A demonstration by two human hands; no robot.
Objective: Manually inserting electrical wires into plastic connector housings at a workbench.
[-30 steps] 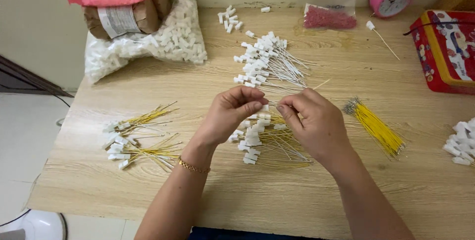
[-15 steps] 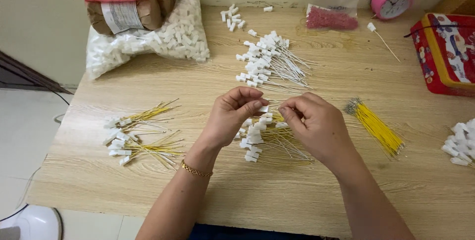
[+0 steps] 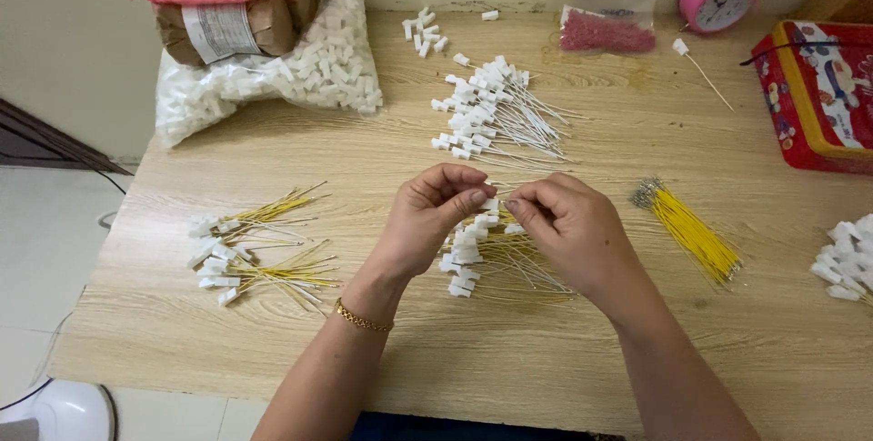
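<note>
Above wire pile (image 3: 496, 259) | both hands' fingers (image 3: 477, 195) pinch white connector (image 3: 491, 205)

- You are working in bright, even light; nothing on the wooden table (image 3: 273, 332) is dim.
- Shadows are soft and short: a faint one lies under your left hand (image 3: 427, 218) and right hand (image 3: 568, 227).
- The clear plastic bag (image 3: 273, 77) shows mild sheen, no harsh glare.
- The picture is sharp through the middle, with the thin wires readable.
- The table edges bow slightly toward the corners, a wide-lens effect.
</note>
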